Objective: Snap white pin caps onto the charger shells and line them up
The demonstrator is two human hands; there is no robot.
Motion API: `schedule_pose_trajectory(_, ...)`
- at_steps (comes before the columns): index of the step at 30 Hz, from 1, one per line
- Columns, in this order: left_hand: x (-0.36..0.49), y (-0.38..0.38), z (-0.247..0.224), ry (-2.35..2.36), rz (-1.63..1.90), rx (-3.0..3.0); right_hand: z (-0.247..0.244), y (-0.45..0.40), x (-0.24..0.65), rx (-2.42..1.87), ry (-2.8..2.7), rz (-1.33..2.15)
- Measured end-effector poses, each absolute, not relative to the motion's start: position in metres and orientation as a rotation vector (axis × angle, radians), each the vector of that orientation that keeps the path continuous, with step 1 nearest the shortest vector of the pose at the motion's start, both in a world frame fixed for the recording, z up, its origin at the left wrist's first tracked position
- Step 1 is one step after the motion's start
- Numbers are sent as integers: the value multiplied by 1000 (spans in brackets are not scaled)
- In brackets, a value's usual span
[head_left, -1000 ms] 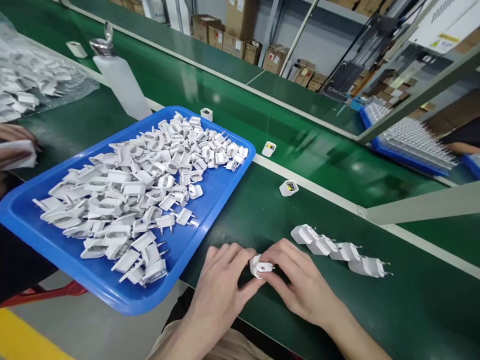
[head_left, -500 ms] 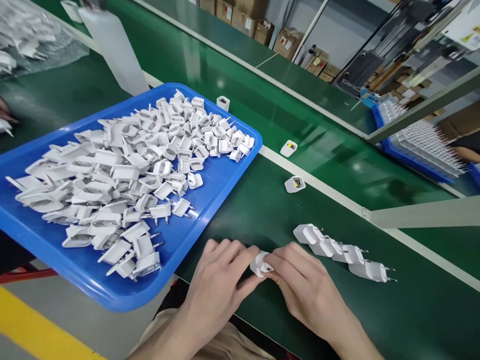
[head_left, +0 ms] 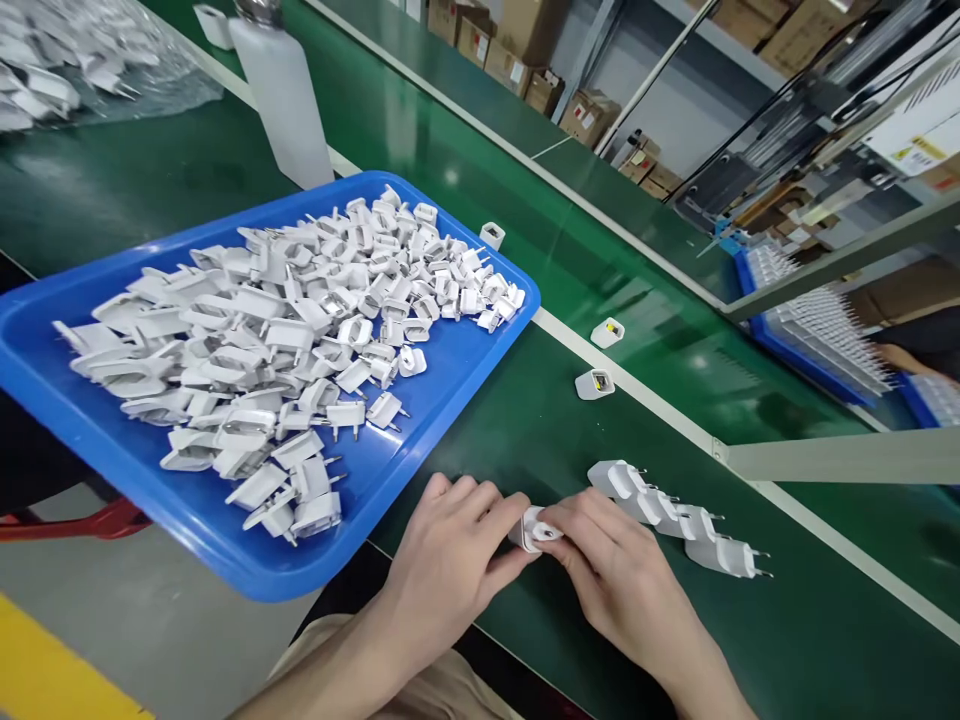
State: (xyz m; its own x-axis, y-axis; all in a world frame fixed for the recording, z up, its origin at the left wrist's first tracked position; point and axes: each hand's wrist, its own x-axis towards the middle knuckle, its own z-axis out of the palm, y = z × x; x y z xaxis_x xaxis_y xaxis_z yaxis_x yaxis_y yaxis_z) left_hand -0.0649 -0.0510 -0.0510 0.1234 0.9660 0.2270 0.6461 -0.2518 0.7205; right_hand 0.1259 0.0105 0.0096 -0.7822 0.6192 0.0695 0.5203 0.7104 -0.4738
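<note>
Between my two hands is a white charger housing [head_left: 527, 530] with a white plug cap [head_left: 546, 532] at its right end. My left hand [head_left: 457, 550] pinches the housing between thumb and forefinger. The fingers of my right hand [head_left: 611, 565] are closed on the cap; whether it is fully seated cannot be seen. A blue tray [head_left: 465, 400] on the left holds a heap of white plug caps [head_left: 255, 335]. Several white chargers with pins [head_left: 675, 515] lie in a slanting row right of my hands. One open housing [head_left: 594, 384] lies beyond them.
Two more open housings, one nearer [head_left: 607, 332] and one farther [head_left: 492, 236], lie on the green belt [head_left: 540, 215]. A white bottle [head_left: 283, 100] stands behind the tray. A metal post [head_left: 840, 457] crosses at right; a person's arm [head_left: 904, 360] shows beyond.
The view has shifted a little, moving the tray rightward in the picture. Both hands keep hold of the parts, and the cap's face shows more. The far housings have moved along relative to the nearer one.
</note>
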Motion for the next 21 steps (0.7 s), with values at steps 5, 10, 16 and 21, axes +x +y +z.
schedule_pose_trajectory(5,-66,-52,-50,1556,939,1970,15,10,122,-958,-2706,658)
schedule_pose_trajectory(10,-65,-53,-51,1567,945,1986,7,3,122,-914,-2710,466)
schedule_pose_trajectory(16,-63,-55,-49,1588,912,2019,-4,-2,120,-864,-2700,243)
schedule_pose_trajectory(21,-65,-58,-53,1639,965,2008,19,9,118,-1002,-2838,-151)
